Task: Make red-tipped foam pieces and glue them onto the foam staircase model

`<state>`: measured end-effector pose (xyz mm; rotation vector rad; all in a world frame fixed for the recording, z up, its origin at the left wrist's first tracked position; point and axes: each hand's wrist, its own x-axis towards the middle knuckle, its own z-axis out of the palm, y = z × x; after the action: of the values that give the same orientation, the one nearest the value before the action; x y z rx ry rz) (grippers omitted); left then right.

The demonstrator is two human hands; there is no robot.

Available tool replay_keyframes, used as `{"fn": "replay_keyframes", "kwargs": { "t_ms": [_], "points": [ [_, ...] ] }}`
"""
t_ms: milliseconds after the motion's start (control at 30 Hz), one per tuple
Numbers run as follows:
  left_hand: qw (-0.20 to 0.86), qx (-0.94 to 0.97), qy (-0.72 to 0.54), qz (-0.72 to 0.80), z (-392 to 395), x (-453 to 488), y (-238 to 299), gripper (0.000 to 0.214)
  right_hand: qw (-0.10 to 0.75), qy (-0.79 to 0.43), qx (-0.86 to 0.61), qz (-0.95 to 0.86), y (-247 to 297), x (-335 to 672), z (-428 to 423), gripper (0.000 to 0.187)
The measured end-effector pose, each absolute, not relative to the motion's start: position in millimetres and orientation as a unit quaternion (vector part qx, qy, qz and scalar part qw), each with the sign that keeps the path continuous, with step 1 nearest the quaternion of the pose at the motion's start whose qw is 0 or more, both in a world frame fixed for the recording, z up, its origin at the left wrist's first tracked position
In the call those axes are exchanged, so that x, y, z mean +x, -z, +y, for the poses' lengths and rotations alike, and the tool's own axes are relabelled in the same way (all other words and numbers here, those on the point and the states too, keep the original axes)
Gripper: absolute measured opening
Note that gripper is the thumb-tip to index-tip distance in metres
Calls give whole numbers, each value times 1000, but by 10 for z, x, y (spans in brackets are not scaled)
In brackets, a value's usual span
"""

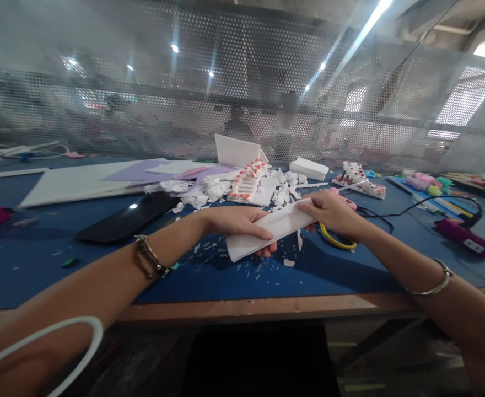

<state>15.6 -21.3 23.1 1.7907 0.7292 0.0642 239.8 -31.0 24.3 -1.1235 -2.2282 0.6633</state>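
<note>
A long white foam strip (267, 230) is held above the blue table (39, 259) by both hands. My left hand (236, 222) grips its near left end, thumb on top and fingertips showing below. My right hand (333, 212) is closed on its far right end. Under my right hand lies a yellow-handled tool (337, 241), partly hidden. White shavings (242, 259) are scattered on the table below the strip.
A black pouch (129, 219) lies to the left. White and purple sheets (97, 179), foam scraps and small red-and-white models (248, 181) sit behind. A black cable (428, 201), magenta tool (469, 239) and coloured bits are at right. A perforated screen stands behind the table.
</note>
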Motion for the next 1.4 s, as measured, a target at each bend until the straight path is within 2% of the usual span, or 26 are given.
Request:
{"fn": "replay_keyframes", "kwargs": {
  "t_ms": [67,133,200,367,467,600,667,800,967,1133,1267,1400],
  "points": [
    [569,756,-41,322,-213,149,-231,27,302,-259,-419,-816,-250,2391,-343,25],
    [549,767,-51,327,-207,137,-239,33,328,-273,-418,-802,-261,2394,-372,30],
    [489,803,-59,334,-198,123,-257,39,348,-300,-414,-786,-267,2407,-386,34],
    [265,888,-86,365,-209,107,-321,55,372,-359,-406,-754,-243,2438,-366,38],
    [238,886,-106,383,-238,106,-345,73,375,-372,-390,-755,-225,2438,-366,38],
    [215,890,-132,379,-267,66,-399,64,358,-416,-359,-755,-186,2437,-368,52],
    [216,890,-137,377,-275,12,-439,56,354,-430,-358,-749,-152,2435,-353,49],
    [262,868,-111,407,-262,-156,-486,44,395,-412,-365,-735,-94,2433,-295,26],
    [299,813,-203,457,-150,-296,-416,34,469,-392,-368,-701,-109,2454,-258,30],
    [337,781,-303,429,-49,-275,-284,33,373,-438,-389,-720,-108,2442,-268,42],
    [338,762,-352,426,-45,-269,-210,41,363,-471,-387,-705,-69,2396,-262,40],
    [364,795,-265,406,-77,-296,-210,40,381,-465,-388,-698,-28,2409,-223,32]
  ]
}}
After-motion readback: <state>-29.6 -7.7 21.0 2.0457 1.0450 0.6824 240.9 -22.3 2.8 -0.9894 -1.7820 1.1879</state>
